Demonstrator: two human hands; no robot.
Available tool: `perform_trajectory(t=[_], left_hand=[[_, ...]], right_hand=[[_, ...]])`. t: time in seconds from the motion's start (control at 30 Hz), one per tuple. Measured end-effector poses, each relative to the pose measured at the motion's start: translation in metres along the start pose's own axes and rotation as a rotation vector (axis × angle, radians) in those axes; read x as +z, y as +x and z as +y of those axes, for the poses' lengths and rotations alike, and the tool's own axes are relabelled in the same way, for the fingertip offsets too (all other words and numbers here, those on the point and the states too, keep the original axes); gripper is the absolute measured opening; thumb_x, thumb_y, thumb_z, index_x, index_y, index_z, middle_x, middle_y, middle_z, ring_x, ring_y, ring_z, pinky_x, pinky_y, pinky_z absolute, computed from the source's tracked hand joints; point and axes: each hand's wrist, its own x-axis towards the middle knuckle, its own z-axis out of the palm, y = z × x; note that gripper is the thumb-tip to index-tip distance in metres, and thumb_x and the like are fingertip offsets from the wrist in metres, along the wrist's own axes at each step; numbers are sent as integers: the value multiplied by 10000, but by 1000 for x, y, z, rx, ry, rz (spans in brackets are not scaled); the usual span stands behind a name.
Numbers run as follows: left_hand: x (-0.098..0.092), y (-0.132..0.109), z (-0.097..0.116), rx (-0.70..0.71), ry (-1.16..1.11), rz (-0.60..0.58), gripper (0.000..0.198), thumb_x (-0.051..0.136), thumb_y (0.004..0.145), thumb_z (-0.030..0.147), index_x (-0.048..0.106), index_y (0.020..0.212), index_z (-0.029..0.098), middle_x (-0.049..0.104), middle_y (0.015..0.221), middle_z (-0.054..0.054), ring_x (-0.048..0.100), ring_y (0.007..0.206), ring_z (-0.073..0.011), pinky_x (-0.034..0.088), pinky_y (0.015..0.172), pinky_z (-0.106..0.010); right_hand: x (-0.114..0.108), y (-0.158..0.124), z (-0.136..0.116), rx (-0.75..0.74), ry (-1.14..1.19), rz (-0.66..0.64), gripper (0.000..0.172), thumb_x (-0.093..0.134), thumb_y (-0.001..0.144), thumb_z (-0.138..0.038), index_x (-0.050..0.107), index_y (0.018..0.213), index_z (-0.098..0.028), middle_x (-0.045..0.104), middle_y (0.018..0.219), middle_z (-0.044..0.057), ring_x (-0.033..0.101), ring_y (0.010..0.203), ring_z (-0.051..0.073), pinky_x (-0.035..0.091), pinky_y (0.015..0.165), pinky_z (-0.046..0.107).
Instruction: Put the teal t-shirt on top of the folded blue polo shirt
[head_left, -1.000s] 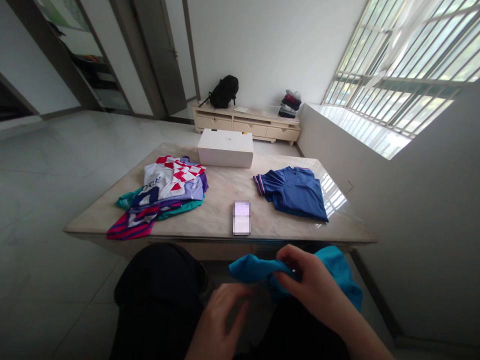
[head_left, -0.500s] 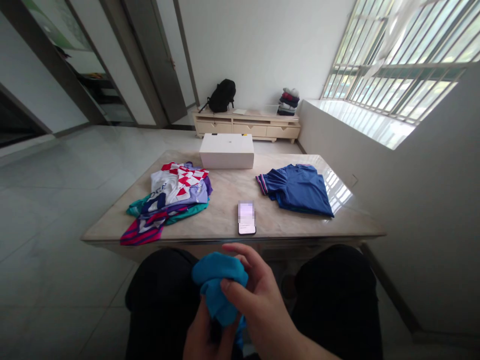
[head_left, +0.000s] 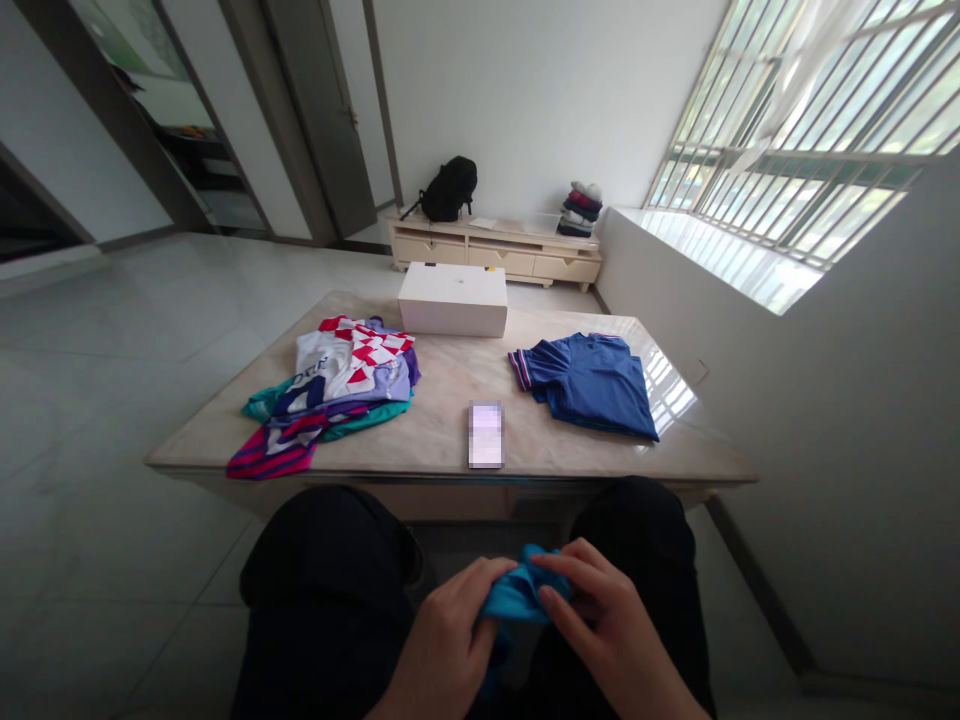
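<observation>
Over my lap, both hands grip a bunched turquoise garment (head_left: 516,597). My left hand (head_left: 448,640) pinches its left side and my right hand (head_left: 600,625) holds its right side, fingers curled over the cloth. Most of the garment is hidden between my hands and my dark trousers (head_left: 330,590). On the marble table (head_left: 442,385) in front of me lie a phone (head_left: 485,434) near the front edge, a folded blue shirt (head_left: 592,385) to the right and a loose pile of coloured shirts (head_left: 330,385) to the left.
A white box (head_left: 453,299) stands at the table's far side. Behind it a low cabinet (head_left: 495,255) carries a black backpack (head_left: 448,187) and a stack of folded clothes (head_left: 582,208). A barred window (head_left: 802,150) is on the right, with doors on the left.
The turquoise garment came from my right side to the middle of my lap and got bunched smaller. My left hand took hold of it; both hands now sit lower, between my knees.
</observation>
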Motion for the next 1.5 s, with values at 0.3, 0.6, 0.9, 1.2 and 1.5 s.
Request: perform_trajectory(t=[0.3,0.6,0.9,1.2,1.5], left_hand=[[-2,5,11,-127,-73,-51,189,489,1020,273,671,1063,248,746,962,-33,712,899,-213,505,790,-239],[-8,12,-1,-3,102,-97,325,580,894,93,686,1155,257,736,1085,-42,698,1028,-231,531,925,-288],[-33,17,-27,-41,178,4,376,501,867,94,731,1113,263,747,1136,-58,693,1070,-236,554,984,-322],[-76,34,-16,-262,-6,-60,436,548,726,84,735,1086,243,763,1100,-20,705,1060,-235,522,974,-308],[-100,40,0,-188,-169,-185,162,600,830,145,681,959,201,713,1090,-43,671,1026,-213,513,859,-254]], right_hand=[[6,5,8,-205,-249,95,276,686,875,-184,787,1095,-317,582,1050,53,656,885,198,564,750,277],[-33,11,-7,-247,-447,43,132,601,973,-220,725,975,-266,683,953,26,676,811,172,506,720,252],[-69,14,-12,-311,-570,183,237,681,931,-476,739,888,-251,696,737,6,634,608,157,481,553,247],[-86,25,-17,-359,-547,298,290,704,906,-545,779,951,-268,773,779,0,686,590,167,543,576,243],[-88,27,-19,-257,-451,281,348,615,953,-542,765,875,-238,710,689,2,631,579,167,479,552,248]])
